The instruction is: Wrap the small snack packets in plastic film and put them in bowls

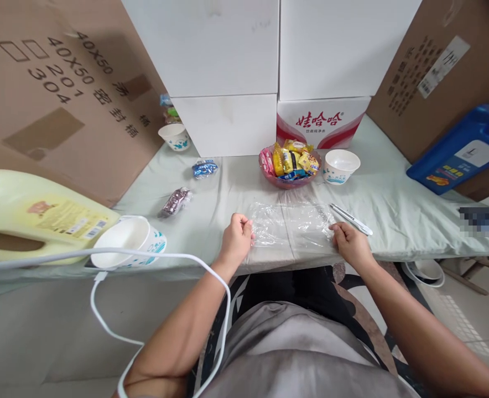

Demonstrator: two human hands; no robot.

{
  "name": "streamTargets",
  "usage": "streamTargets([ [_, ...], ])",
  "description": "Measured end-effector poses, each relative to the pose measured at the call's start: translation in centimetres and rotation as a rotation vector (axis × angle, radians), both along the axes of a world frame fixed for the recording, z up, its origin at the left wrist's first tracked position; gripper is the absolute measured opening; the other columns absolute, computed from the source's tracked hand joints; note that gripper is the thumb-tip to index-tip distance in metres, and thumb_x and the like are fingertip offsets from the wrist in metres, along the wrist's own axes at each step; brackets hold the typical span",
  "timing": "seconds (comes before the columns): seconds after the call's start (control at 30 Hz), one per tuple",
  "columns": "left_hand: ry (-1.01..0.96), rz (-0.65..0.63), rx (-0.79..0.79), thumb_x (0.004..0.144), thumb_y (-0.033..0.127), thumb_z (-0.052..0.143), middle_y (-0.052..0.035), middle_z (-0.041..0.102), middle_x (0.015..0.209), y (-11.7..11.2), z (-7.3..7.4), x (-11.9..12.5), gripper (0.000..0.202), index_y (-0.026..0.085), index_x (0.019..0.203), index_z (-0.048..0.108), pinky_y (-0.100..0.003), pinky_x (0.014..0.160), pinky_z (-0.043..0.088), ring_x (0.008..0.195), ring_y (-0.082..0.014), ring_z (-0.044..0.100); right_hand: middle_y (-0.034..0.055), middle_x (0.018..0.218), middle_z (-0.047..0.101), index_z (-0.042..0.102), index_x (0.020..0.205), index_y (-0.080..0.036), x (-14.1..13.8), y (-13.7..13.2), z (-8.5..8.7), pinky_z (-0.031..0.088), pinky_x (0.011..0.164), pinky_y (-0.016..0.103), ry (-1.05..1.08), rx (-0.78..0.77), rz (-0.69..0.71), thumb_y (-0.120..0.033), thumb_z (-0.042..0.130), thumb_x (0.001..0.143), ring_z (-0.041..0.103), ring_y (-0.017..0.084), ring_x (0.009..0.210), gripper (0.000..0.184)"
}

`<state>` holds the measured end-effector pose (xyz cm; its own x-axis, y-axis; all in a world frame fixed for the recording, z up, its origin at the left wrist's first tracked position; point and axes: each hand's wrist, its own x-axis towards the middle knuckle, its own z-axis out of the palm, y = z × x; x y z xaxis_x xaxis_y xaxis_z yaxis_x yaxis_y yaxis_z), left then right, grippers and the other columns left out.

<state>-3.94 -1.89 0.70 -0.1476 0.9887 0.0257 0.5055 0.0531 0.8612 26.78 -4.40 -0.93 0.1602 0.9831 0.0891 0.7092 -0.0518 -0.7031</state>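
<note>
A clear plastic sheet or bag [288,224] lies stretched between my hands, low over the front of the cloth-covered table. My left hand [237,239] pinches its left edge, fingers closed. At the opposite edge, my right hand [349,239] grips the plastic between thumb and fingers. Just beyond that hand rests a white utility knife [351,219]. Behind the plastic stands a pink bowl [289,181] full of wrapped snacks [294,160], with a white paper bowl [341,167] beside it. Whether the plastic is one layer or two, I cannot tell.
Two wrapped snacks, one blue [205,168] and one dark [176,202], lie to the left. A paper bowl [130,243], yellow jug [41,215] and white cable [178,255] are nearer left. White boxes [228,124] line the back; a blue bottle [456,152] leans at right.
</note>
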Motion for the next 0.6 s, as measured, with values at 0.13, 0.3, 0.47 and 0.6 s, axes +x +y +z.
streamTargets([
  [0.13,0.074,0.004,0.129,0.084,0.029,0.054,-0.0015,0.066,0.077,0.3,0.7,0.0,0.011,0.023,0.080,0.046,-0.030,0.070,0.048,0.076,-0.0176,0.065,0.0032,0.066,0.065,0.065,0.087,-0.021,0.2,0.3,1.0,0.044,0.064,0.032,-0.015,0.081,-0.026,-0.046,0.043,0.089,0.060,0.020,0.063,0.033],
  [0.3,-0.225,-0.009,0.147,0.082,0.026,0.052,0.0018,0.062,0.073,1.6,2.4,1.4,0.010,0.023,0.085,0.045,-0.026,0.062,0.050,0.066,-0.0139,0.063,0.0036,0.072,0.067,0.064,0.094,-0.021,-0.1,1.8,2.2,0.047,0.066,0.032,0.081,0.130,-0.029,-0.043,0.046,0.087,0.063,0.020,0.065,0.030],
  [0.47,-0.185,0.040,0.174,0.078,0.018,0.048,0.0027,0.059,0.074,5.9,1.3,2.6,0.008,0.022,0.085,0.047,-0.022,0.055,0.044,0.060,-0.0114,0.059,0.0037,0.078,0.069,0.063,0.099,-0.021,-0.1,4.1,2.1,0.048,0.070,0.032,0.063,0.179,-0.031,-0.033,0.044,0.087,0.066,0.019,0.070,0.026],
  [0.6,0.015,0.017,0.069,0.074,0.010,0.042,0.0022,0.059,0.067,8.4,-0.7,2.7,0.016,0.021,0.075,0.054,-0.024,0.055,0.043,0.053,-0.0124,0.056,0.0000,0.068,0.068,0.062,0.095,-0.023,-0.3,4.7,1.7,0.045,0.063,0.030,0.027,0.053,-0.050,-0.027,0.044,0.087,0.061,0.017,0.056,0.020],
])
